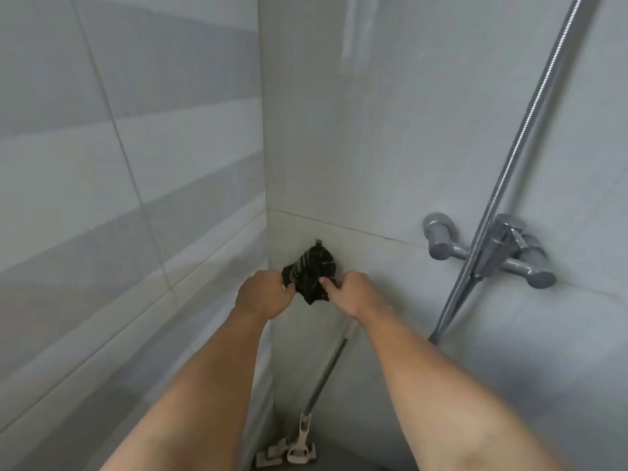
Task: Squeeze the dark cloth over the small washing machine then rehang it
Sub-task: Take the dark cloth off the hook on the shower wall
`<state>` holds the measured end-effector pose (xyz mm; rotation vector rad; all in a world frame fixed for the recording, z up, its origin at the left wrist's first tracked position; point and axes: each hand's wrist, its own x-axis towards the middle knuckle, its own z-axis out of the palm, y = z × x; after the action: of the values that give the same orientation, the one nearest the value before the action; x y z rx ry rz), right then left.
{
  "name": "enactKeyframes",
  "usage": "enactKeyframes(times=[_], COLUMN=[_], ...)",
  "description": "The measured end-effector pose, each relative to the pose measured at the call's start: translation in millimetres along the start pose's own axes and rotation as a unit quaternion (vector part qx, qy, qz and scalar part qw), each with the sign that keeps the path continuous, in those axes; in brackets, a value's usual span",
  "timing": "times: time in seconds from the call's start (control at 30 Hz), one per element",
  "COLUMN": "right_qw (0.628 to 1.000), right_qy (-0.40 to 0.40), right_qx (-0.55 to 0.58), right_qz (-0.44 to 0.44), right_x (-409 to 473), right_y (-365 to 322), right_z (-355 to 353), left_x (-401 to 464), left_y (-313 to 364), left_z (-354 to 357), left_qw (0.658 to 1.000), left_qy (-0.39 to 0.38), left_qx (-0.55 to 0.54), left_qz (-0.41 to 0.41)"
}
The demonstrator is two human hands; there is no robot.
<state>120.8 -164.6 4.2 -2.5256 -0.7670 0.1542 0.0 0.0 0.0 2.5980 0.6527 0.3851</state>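
Observation:
A dark cloth (311, 273) with pale stripes hangs bunched against the grey tiled wall, its top caught on a small hook (318, 242) near the corner. My left hand (263, 294) grips the cloth's left edge. My right hand (351, 291) pinches its right side with thumb and fingers. Both arms reach forward from the bottom of the view. No washing machine is in sight.
A chrome shower mixer tap (489, 251) sticks out of the wall at right, with a metal hose (530, 110) running up from it. A mop (299, 443) leans in the corner below my hands, its handle (328, 368) slanting up toward my right wrist.

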Motion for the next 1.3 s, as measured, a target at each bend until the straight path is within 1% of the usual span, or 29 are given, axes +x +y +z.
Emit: enactKeyframes(times=[0.1,0.43,0.67,0.8,0.93,1.07,1.2,1.3], right_qw=[1.000,0.999,0.999,0.999,0.997,0.996,0.995,0.991], right_qy=[0.012,0.036,0.049,0.052,0.061,0.071,0.079,0.093], right_qx=[0.000,-0.001,-0.016,-0.001,0.030,0.054,0.063,0.091], right_qz=[0.003,0.017,0.012,0.016,0.030,0.030,0.025,0.034], right_x=[16,52,65,68,66,55,33,9], right_y=[-2,-8,-1,0,-1,-1,-5,-6], right_z=[-4,4,18,22,20,14,3,-5], left_x=[19,65,84,90,89,78,57,35], left_y=[2,4,6,7,14,20,27,35], left_z=[0,7,22,30,32,26,13,0], left_qw=[1.000,1.000,0.998,0.997,0.995,0.991,0.990,0.989], left_qy=[0.009,-0.007,-0.048,-0.060,-0.043,-0.043,-0.028,-0.024], left_qx=[-0.017,-0.011,-0.024,-0.029,-0.066,-0.099,-0.117,-0.131], left_qz=[-0.015,-0.017,-0.024,-0.029,-0.055,-0.076,-0.070,-0.061])
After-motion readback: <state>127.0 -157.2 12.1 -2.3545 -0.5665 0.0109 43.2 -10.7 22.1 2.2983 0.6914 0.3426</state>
